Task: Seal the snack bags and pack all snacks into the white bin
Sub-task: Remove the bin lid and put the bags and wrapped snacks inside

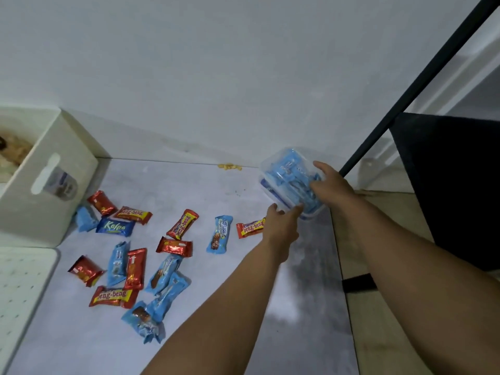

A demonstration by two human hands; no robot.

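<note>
A clear plastic box (284,169) filled with blue items is lifted and tilted near the wall at the right. My right hand (328,186) grips its far right side. My left hand (282,224) holds its near lower edge. Several snack packs lie scattered on the pale surface: red "beng-beng" bars (182,224), a blue "Kalpa" pack (115,226) and light-blue wafer packs (219,234). The white bin (51,196) stands at the far left against the wall, with some snacks inside and a handle slot on its side.
A white perforated board (24,290) lies at the near left. A black pole (411,90) slants up at the right beside a dark fabric shape (454,185). A wooden strip (359,266) borders the surface. Small yellow bits (230,167) rest by the wall.
</note>
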